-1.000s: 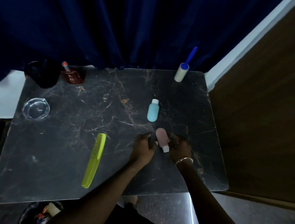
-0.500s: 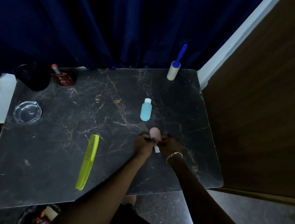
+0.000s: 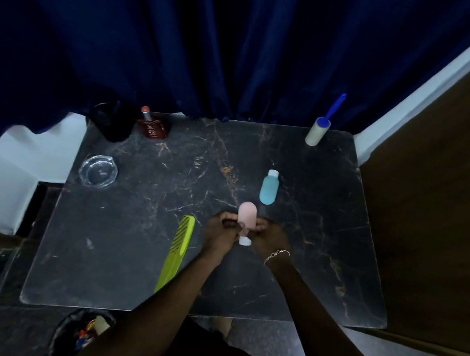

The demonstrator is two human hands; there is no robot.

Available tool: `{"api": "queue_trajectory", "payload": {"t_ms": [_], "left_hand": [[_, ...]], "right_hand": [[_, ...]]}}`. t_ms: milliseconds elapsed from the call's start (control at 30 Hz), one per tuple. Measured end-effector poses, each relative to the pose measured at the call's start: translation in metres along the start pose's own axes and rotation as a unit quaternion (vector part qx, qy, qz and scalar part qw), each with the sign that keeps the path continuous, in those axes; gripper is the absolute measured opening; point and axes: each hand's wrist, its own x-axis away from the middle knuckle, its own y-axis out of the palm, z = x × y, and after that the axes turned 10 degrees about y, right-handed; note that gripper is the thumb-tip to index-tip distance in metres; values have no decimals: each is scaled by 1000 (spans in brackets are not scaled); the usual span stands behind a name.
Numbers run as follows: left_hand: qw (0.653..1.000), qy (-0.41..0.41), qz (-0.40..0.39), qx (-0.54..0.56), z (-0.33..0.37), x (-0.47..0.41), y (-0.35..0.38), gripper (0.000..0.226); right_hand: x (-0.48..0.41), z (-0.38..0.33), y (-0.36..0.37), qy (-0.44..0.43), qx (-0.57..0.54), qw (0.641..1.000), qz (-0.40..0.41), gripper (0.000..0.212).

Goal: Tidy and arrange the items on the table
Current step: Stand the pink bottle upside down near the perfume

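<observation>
Being gripped from both sides by the left hand and the right hand, the pink bottle is probably being squared with the blue bottle.

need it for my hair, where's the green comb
In the head view the green comb lies flat on the dark table, near its front edge, just left of the left hand.

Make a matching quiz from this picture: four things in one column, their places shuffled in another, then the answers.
1 pink bottle
2 yellow-green comb
3 lint roller
4 glass dish

A far right corner of the table
B gripped by left hand and right hand
C by the table's left edge
D lying left of the left hand

Pairs: 1-B, 2-D, 3-A, 4-C
</observation>
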Motion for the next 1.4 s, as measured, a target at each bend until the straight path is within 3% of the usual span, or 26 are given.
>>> {"api": "queue_trajectory", "payload": {"t_ms": [433, 600, 800, 1033, 1200, 1333, 1400], "left_hand": [[995, 50, 84, 37, 29, -49, -119, 23], [994, 66, 88, 7, 32, -78, -165, 20], [992, 93, 79, -38, 33, -115, -205, 37], [993, 107, 39, -36, 29, -152, -233, 43], [995, 98, 4, -16, 20, -169, -245, 47], [997, 77, -11, 10, 13, -176, -248, 51], [997, 72, -20, 12, 9, -177, -251, 53]], "right_hand": [[-7, -110, 91, -67, -37, 995, -60, 32], [-18, -153, 130, -83, 6, 995, -47, 30], [-36, -200, 173, -134, 119, 984, -17, 23], [-58, -228, 217, -130, 111, 985, -16, 37], [-70, -233, 236, -104, 78, 991, -15, 33], [-73, -229, 240, -110, 103, 988, -39, 60], [-77, -228, 243, -106, 119, 987, -36, 64]]}}
